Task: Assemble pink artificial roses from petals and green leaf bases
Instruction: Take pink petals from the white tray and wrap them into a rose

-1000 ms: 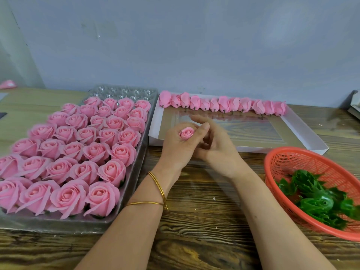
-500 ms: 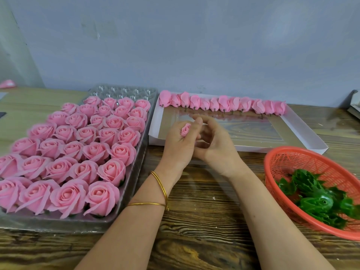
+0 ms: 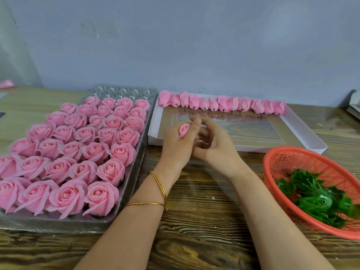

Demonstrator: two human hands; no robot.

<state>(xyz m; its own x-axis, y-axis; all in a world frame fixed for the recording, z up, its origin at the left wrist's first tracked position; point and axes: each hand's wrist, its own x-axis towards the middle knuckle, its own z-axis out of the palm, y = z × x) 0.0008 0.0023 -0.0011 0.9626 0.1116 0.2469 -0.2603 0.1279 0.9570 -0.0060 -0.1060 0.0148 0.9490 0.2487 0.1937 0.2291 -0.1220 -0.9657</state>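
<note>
My left hand [image 3: 175, 147] pinches a small pink rose bud [image 3: 184, 130] between thumb and forefinger, above the near edge of the white tray [image 3: 303, 133]. My right hand [image 3: 216, 149] lies against the left one, its fingers curled in toward the bud's underside; whether they hold anything is hidden. A row of pink petal buds [image 3: 222, 103] lines the tray's far edge. Green leaf bases [image 3: 315, 197] lie in the red basket [image 3: 282, 158] on the right. Finished pink roses [image 3: 81, 152] fill the clear plastic tray [image 3: 124, 90] on the left.
Everything stands on a wooden table [image 3: 198, 221] against a grey-blue wall. A pink scrap [image 3: 6, 83] lies at the far left edge. Part of a grey object [image 3: 354, 106] shows at the far right. Two gold bangles [image 3: 157, 193] ring my left wrist.
The bud in my left hand has turned from facing up to tilted on its side, and my left thumb has slid up along it. Both hands stay in the same spot.
</note>
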